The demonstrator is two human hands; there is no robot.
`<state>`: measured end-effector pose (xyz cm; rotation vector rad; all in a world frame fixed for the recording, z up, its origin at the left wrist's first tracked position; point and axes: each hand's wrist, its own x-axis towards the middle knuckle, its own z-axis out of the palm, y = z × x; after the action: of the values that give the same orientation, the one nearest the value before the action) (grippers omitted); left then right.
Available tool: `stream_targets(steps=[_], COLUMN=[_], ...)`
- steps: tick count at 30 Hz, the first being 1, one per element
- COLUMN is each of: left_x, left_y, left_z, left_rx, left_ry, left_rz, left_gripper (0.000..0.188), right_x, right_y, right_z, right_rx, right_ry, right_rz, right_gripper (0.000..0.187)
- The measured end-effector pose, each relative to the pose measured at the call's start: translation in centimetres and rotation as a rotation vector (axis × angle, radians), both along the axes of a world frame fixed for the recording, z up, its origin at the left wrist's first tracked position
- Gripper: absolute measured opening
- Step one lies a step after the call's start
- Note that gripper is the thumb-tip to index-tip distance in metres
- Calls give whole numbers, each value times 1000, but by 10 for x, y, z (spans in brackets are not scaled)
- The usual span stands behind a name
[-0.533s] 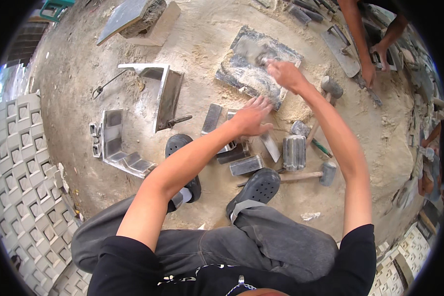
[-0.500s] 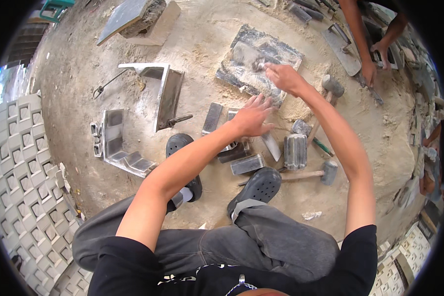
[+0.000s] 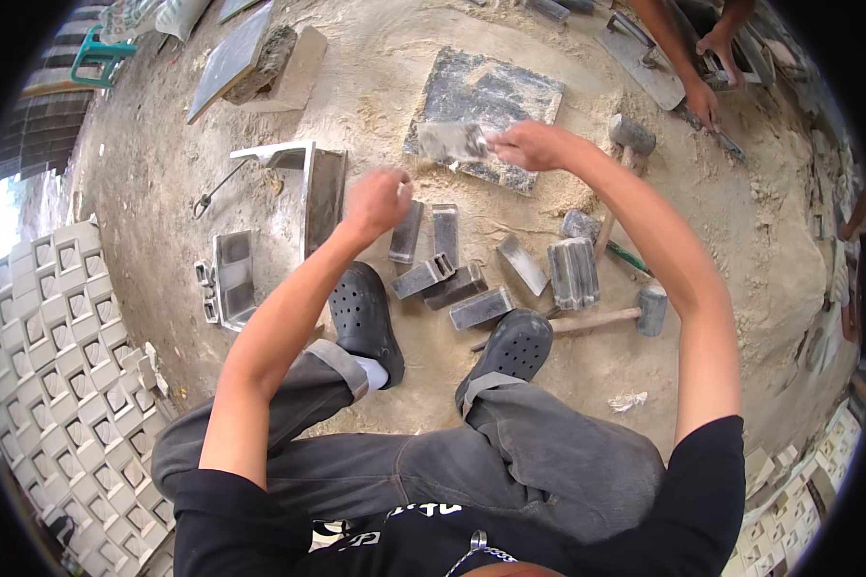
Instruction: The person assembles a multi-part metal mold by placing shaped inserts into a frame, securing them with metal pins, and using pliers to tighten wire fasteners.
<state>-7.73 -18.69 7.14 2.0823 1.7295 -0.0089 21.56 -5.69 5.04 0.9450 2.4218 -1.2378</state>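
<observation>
Head view shows hands apart: the right hand (image 3: 531, 146), nearer the dark plate (image 3: 500, 91), clamps a flat trowel (image 3: 443, 141) pointing left across that plate's near part; the left hand (image 3: 377, 204), near-left of the plate, blurs, grip unclear.

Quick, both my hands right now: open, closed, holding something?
Left hand: fingers look curled, but blurred; can't tell if it's fully closed or holding anything.
Right hand: closed, holding a trowel.

The dark, square board (image 3: 515, 91) lies flat, dusted with pale sand; the grey, dust-coated trowel (image 3: 455, 141), blade leftward, overlaps the board's near left corner.
</observation>
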Motion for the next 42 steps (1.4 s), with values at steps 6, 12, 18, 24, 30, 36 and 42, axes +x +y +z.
stream_targets(steps=[6,12,18,24,30,36,42], left_x=[8,88,133,51,-22,-54,-54], left_y=[21,17,14,35,69,64,64], left_z=[-27,-63,20,60,112,118,111], left_rx=[14,-88,-591,-517,-378,-144,-160], left_ry=[96,366,185,335,445,307,383], left_rz=[83,-99,-403,-415,-390,-270,-321], left_gripper=[46,83,49,32,24,22,22], right_x=[47,42,-5,-66,13,-20,-66], right_y=[-52,-84,-101,-74,-57,-36,-21], right_z=[3,18,13,-16,17,3,-12], right_rx=[47,-1,-310,-413,-372,-328,-487], right_ry=[147,-5,219,404,263,280,363], right_rz=[-433,-745,-999,-921,-1215,-1071,-1070], right_gripper=[42,46,43,46,41,41,39])
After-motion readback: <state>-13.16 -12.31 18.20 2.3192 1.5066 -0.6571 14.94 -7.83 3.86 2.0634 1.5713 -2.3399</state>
